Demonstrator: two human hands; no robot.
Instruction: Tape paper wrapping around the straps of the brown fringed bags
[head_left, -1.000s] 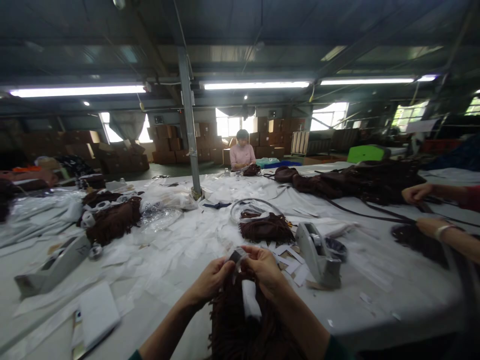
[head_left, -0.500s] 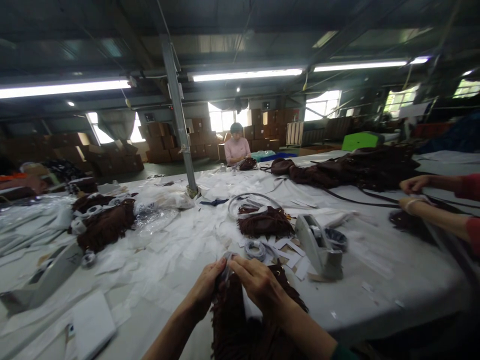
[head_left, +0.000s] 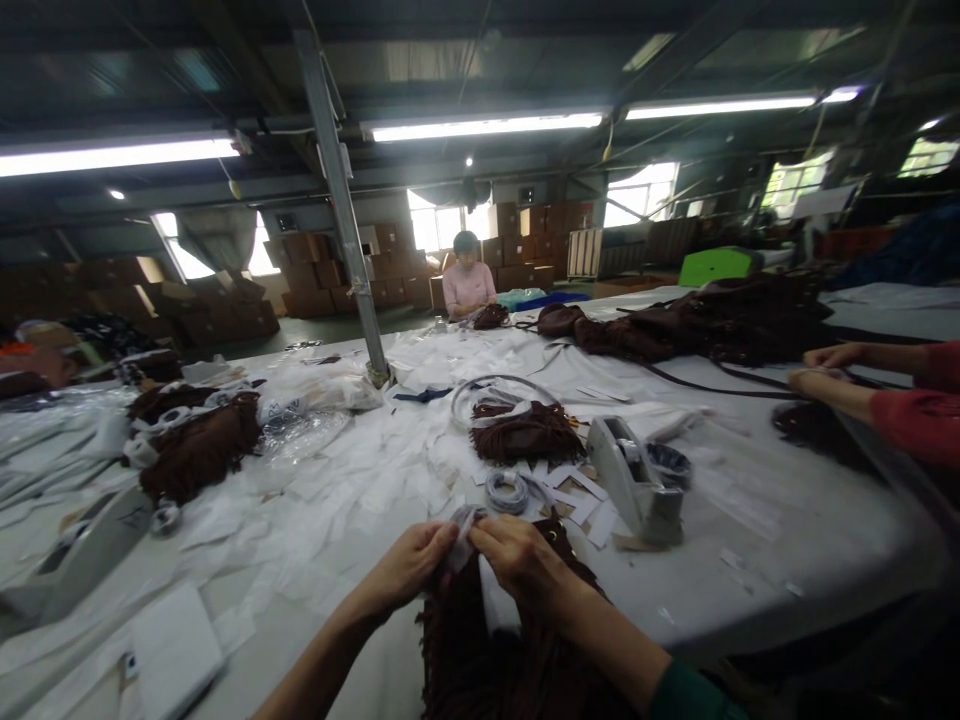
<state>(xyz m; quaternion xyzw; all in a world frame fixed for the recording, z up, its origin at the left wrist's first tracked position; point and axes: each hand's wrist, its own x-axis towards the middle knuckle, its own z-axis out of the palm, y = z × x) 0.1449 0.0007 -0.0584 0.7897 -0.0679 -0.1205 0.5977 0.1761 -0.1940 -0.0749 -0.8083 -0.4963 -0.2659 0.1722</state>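
Observation:
A dark brown fringed bag (head_left: 480, 650) lies in front of me at the table's near edge. Both my hands meet at its top end. My left hand (head_left: 412, 562) and my right hand (head_left: 525, 565) pinch a small white wrapped piece (head_left: 463, 525) between their fingertips. A white strip (head_left: 496, 605) runs down the bag below my right hand. A grey tape dispenser (head_left: 630, 480) stands just right of my hands, and a coil of wrapped strap (head_left: 506, 492) lies beyond them.
White paper scraps (head_left: 360, 480) cover the table. More fringed bags lie at centre (head_left: 521, 437), left (head_left: 191, 450) and far right (head_left: 697, 330). Another person's arms in red sleeves (head_left: 862, 390) reach in from the right. A person in pink (head_left: 466, 285) sits at the far end. A steel post (head_left: 345, 215) rises from the table.
My hands have lowered and drawn closer to me with the white wrapped piece. The view has tilted up and shifted, and the other person's arms at right have moved nearer together.

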